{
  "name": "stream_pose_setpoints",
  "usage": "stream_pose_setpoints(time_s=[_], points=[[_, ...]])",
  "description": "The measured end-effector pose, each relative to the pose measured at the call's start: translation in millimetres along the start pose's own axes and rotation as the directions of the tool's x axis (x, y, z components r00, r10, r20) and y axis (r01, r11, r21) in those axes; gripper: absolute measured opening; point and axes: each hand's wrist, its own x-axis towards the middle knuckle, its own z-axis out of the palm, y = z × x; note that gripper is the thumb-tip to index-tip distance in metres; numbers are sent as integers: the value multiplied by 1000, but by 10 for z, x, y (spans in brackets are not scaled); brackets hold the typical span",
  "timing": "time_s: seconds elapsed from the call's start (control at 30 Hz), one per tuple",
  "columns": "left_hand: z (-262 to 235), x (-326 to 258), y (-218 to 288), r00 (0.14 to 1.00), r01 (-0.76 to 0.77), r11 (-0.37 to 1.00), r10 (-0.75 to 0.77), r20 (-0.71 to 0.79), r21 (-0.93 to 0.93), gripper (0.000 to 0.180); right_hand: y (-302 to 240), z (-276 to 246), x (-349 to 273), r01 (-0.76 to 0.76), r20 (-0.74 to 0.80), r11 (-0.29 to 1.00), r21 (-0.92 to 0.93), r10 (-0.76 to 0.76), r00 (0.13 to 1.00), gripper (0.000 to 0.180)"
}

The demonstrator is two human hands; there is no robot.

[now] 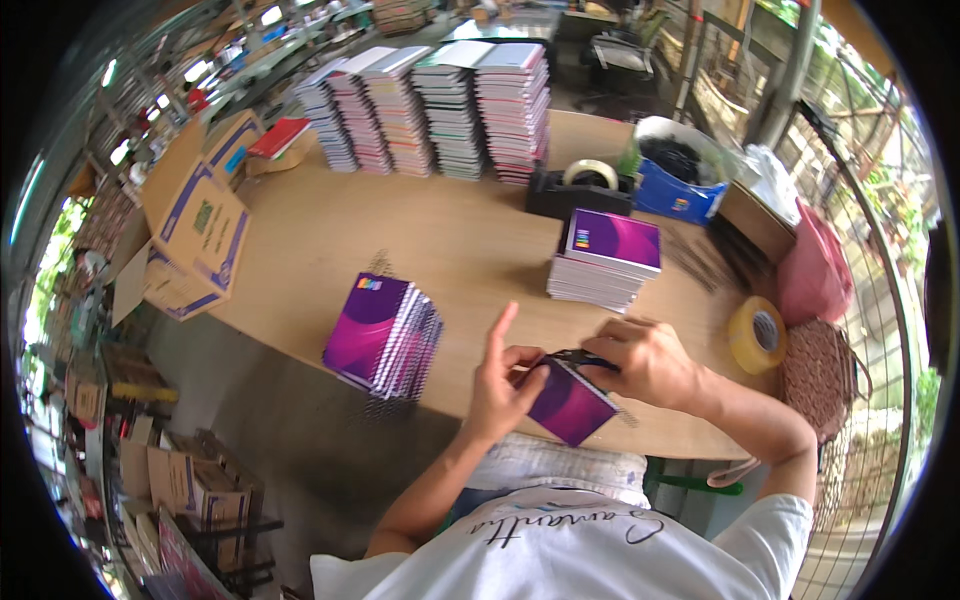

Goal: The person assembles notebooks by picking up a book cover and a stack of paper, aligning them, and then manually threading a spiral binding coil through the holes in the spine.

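A small purple notebook [572, 405] is held tilted at the table's near edge, close to my body. My left hand [503, 390] grips its upper left corner between thumb and fingers, with the index finger pointing up. My right hand [640, 358] is closed around a dark tool [572, 357] that looks like pliers, its tip at the notebook's top edge. Left of my hands stands a stack of spiral-bound purple notebooks [372, 322], loose wire ends sticking out. Beyond my right hand lies another stack of purple-covered notebooks [615, 240], with pale page edges facing me.
Several tall notebook stacks [455, 110] line the far edge. A tape dispenser [580, 190], a blue container [680, 185] of black items and dark wires [735, 250] sit right of them. Yellow tape [757, 335] and a woven bag [820, 380] are at right; an open carton [195, 235] at left.
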Motion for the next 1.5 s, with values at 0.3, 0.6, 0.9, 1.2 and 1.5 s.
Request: stream_pose_setpoints(time_s=[0.3, 0.6, 0.9, 1.2, 1.5], points=[[-693, -153, 944, 735, -391, 890, 456, -502, 237, 42, 205, -288, -663, -254, -519, 905, 340, 406, 752, 30], [-1631, -70, 796, 660, 143, 653, 497, -564, 744, 31, 590, 685, -1457, -569, -373, 740, 359, 673, 639, 24], [-1446, -243, 614, 646, 419, 433, 476, -597, 798, 27, 770, 1028, -1588, -602, -492, 790, 111, 571, 657, 35], [-1350, -261, 867, 717, 309, 241, 576, -392, 920, 42, 838, 1000, -1673, -598, -470, 801, -9, 525, 710, 44], [462, 1183, 447, 819, -569, 620, 487, 304, 541, 45, 335, 1402, -703, -436, -394, 900, -7, 399, 828, 58]])
